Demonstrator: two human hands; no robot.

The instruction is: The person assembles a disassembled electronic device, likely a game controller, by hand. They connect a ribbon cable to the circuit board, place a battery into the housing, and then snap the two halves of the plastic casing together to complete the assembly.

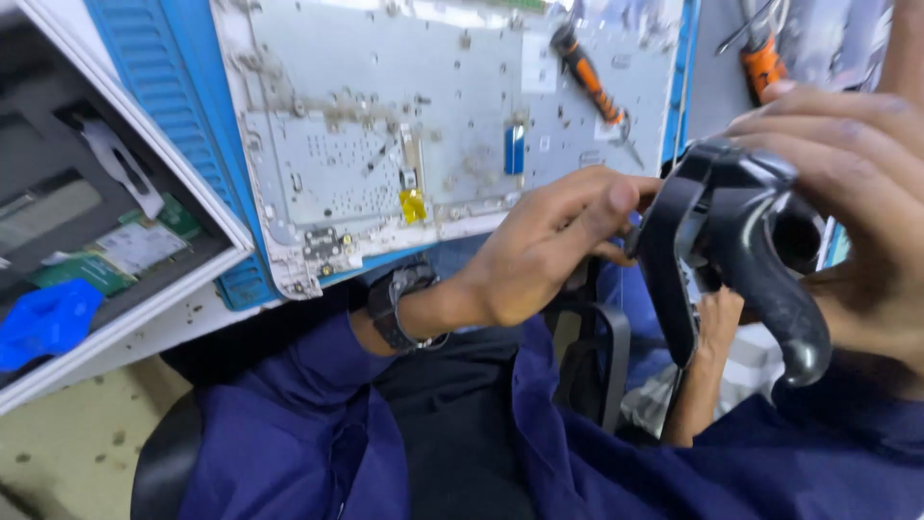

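The black curved plastic piece (741, 250) is the landmark here, and it is very close to the camera, above the person's lap. It seems to be a strap or a frame part with a thick rounded end pointing down; what exact device it belongs to I cannot tell.

The right hand (857, 193) comes from the upper right and is closed around the top of this piece, fingers bent over its upper edge. It probably holds the piece near the eyes so that the person can look at it closely.

The left hand (549, 241) comes from the left of the black piece. Its fingers are stretched toward the left edge of the piece and seem to pinch or touch it there, half closed, not wide. The wrist, with a dark wristwatch (399, 303), is almost straight, and the blue sleeve (289, 414) goes down to the lap.

Behind and to the left of the black piece lies an opened laptop base (404, 144), a grey metal panel with dirt, on a blue mat (159, 87). An orange-handled screwdriver (587, 77) rests on this panel, above the black piece, probably kept in reach. Another orange-handled tool (762, 60) lies above the right hand. Far left of the piece there is a second open device (106, 241) with green boards and a blue cloth (43, 323).
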